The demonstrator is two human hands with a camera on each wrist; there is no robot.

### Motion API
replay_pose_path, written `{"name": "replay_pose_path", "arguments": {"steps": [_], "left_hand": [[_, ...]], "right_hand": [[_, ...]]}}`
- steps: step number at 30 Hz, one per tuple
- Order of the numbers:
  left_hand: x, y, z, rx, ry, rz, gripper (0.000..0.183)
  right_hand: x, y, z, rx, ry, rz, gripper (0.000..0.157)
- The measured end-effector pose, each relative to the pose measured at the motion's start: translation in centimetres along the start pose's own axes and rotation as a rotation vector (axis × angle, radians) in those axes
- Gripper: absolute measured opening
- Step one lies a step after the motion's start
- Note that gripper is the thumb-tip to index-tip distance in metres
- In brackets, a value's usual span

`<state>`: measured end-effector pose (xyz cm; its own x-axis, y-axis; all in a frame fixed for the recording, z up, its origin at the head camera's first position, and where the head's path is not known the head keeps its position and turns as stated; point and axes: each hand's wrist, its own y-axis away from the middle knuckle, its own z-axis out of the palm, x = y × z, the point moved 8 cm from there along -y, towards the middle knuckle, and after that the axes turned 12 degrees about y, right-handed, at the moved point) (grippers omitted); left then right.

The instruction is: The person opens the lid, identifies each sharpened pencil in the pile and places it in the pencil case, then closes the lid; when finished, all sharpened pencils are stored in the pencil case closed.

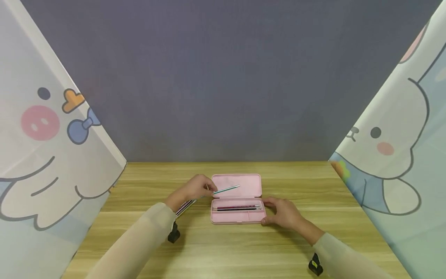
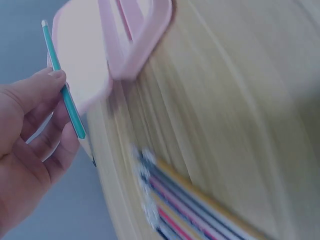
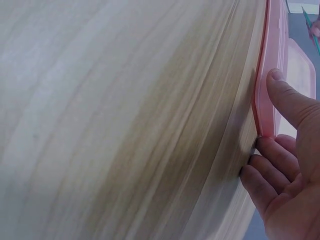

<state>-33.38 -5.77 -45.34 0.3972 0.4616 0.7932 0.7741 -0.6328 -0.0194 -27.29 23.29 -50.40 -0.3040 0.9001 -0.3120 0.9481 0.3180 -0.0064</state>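
Observation:
A teal pencil (image 2: 65, 90) is pinched between the thumb and fingers of my left hand (image 1: 198, 187), its sharpened point downward in the left wrist view. In the head view it overlaps the raised lid (image 1: 244, 180) of a pink pencil case (image 1: 226, 219). The case lies open on the table, with a few dark and maroon pencils (image 1: 237, 208) lengthwise in its tray. My right hand (image 1: 283, 214) grips the tray's right end, thumb at the front corner and index finger by the back corner. Beneath my left wrist, several more pencils (image 2: 195, 200) lie bunched on the table.
The wood-grain table (image 1: 223, 248) reaches back to a dark grey panel (image 1: 223, 85). Cartoon-printed panels stand on the left (image 1: 52, 162) and right (image 1: 393, 162). Small black devices hang by the left wrist (image 1: 173, 233) and the right wrist (image 1: 315, 265).

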Motion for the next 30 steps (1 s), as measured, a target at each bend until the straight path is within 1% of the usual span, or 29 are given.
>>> {"name": "replay_pose_path", "arguments": {"steps": [3,7,10,14,18,23,27,30], "left_hand": [[0.9,-1.5,1.7,-0.041,0.002,0.010,0.013],[2.0,-3.0,3.5,-0.076,-0.003,0.028,0.015],[2.6,-3.9,4.6,-0.093,-0.016,0.059,0.016],[2.7,-4.7,5.9,-0.103,-0.040,0.070,0.017],[2.4,-5.1,7.0,-0.114,-0.046,0.042,0.016],[2.0,-4.8,8.2,-0.138,-0.081,-0.005,0.016],[1.6,-4.6,8.7,-0.141,-0.111,-0.026,0.015],[1.5,-4.7,8.8,-0.131,-0.133,-0.014,0.014]], "right_hand": [[0.1,0.1,0.0,-0.005,-0.004,0.007,0.079],[0.2,0.1,0.0,-0.010,-0.014,0.010,0.080],[0.2,0.0,0.1,-0.009,-0.015,0.008,0.080],[0.0,-0.1,0.2,-0.003,-0.015,-0.007,0.080],[-0.1,-0.1,0.2,0.002,-0.013,-0.020,0.079],[-0.1,-0.2,0.3,0.009,0.001,-0.028,0.078],[-0.1,-0.2,0.3,0.007,0.002,-0.031,0.080],[0.1,-0.2,0.2,0.003,-0.003,-0.014,0.080]]}}
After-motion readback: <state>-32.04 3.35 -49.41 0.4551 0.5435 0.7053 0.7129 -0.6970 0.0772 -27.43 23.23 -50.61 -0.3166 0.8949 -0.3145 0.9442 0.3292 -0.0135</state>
